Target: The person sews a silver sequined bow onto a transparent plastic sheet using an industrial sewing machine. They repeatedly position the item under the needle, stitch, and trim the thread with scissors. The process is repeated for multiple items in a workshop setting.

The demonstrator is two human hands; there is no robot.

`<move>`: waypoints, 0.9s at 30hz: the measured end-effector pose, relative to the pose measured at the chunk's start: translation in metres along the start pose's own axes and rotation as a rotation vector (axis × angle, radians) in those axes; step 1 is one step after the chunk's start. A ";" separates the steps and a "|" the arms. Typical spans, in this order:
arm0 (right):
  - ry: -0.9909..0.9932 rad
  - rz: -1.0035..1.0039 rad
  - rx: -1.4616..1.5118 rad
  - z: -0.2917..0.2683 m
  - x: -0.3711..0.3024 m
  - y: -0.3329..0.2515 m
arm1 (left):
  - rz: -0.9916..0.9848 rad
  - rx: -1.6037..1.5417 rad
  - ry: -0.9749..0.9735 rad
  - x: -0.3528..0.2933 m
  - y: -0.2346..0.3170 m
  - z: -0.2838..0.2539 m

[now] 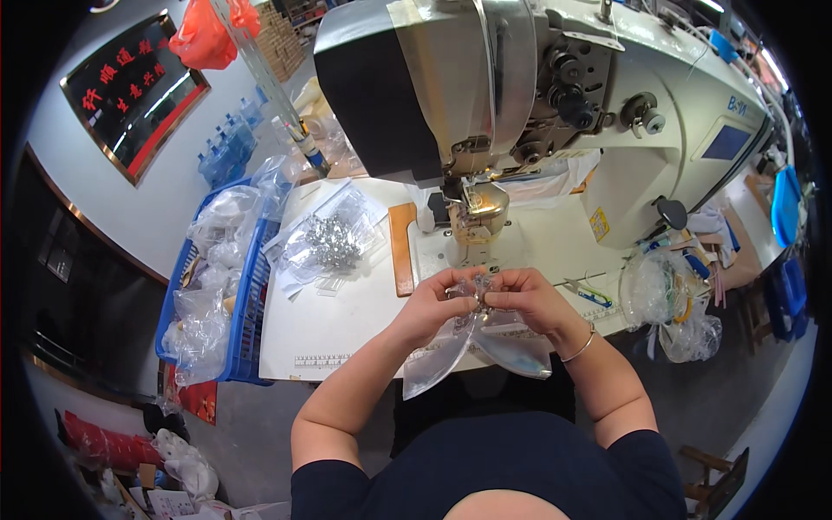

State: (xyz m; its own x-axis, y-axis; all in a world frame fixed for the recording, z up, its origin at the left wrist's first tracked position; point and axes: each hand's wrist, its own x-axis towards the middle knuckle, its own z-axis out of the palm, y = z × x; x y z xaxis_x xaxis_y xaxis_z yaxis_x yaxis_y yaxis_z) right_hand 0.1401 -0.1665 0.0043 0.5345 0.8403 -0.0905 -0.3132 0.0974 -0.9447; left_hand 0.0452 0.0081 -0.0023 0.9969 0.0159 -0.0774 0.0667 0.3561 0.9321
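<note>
Between my two hands is a translucent silvery plastic piece (436,368) with two flaps hanging down and shiny bits at its top. My left hand (431,308) pinches the piece from the left, thumb and fingers pressed together. From the other side my right hand (532,301) pinches it too, the fingertips of both hands nearly touching. Whatever small parts lie under the fingertips are partly hidden. Just beyond the hands stands the sewing machine (641,165), its needle area over a metal post (475,227). A pile of shiny silver ornaments (333,241) lies on plastic sheets to the left.
A tan strip (402,250) lies on the white table (321,334) beside the machine. Thread snips (589,295) rest at the right. A blue crate (251,303) of clear bags stands left of the table; another clear plastic bag (650,290) sits at the right edge.
</note>
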 end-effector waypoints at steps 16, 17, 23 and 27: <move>0.223 0.185 0.233 0.020 0.029 -0.050 | -0.230 0.084 0.143 0.046 0.088 -0.001; 0.159 0.216 0.232 0.015 0.033 -0.052 | -0.278 0.107 0.138 0.051 0.094 -0.002; 0.301 0.319 0.216 0.025 0.034 -0.081 | -0.287 0.096 0.084 0.063 0.108 -0.003; 0.308 0.299 0.250 0.016 0.030 -0.072 | -0.309 0.089 0.098 0.063 0.103 -0.006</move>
State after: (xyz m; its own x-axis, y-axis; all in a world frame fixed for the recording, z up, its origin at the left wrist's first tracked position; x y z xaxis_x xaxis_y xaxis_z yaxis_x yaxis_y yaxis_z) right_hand 0.1665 -0.1395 0.0748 0.5881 0.6577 -0.4707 -0.6467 0.0328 -0.7621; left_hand 0.1143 0.0514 0.0867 0.9204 0.0113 -0.3909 0.3730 0.2748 0.8862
